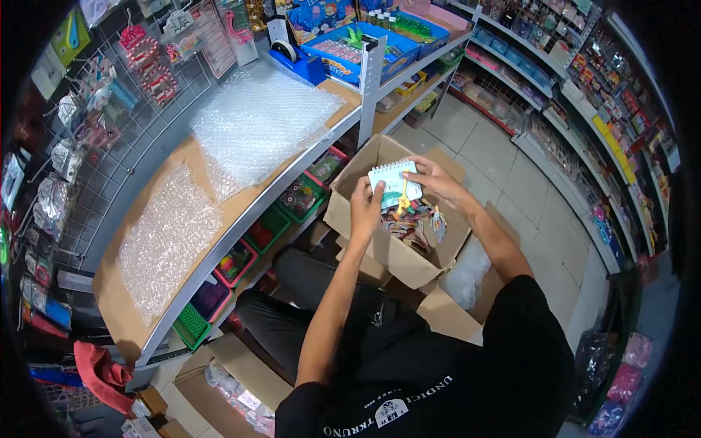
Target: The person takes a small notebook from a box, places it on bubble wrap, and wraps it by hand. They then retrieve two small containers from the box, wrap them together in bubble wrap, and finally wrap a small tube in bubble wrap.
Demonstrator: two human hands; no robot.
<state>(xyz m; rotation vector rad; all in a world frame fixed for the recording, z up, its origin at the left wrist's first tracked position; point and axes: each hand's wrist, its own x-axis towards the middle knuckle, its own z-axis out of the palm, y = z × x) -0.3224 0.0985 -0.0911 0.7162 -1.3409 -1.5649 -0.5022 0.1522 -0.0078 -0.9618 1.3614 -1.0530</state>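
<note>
Both hands hold a small light-blue spiral notepad (393, 177) with a yellow figure on its front. My left hand (365, 205) grips its left edge, thumb on the cover. My right hand (434, 180) holds the right side, fingers at the top corner. Below the notepad is an open cardboard box (413, 267) with many small colourful items (412, 232) inside. Part of the contents is hidden by the notepad and my hands.
A wooden shelf top (173, 160) on the left carries bubble wrap (255, 120) and a blue tape dispenser (298, 62). Coloured baskets (266, 226) sit beneath. Another open box (219, 372) stands at lower left, and bubble wrap (467, 275) lies in a box at right.
</note>
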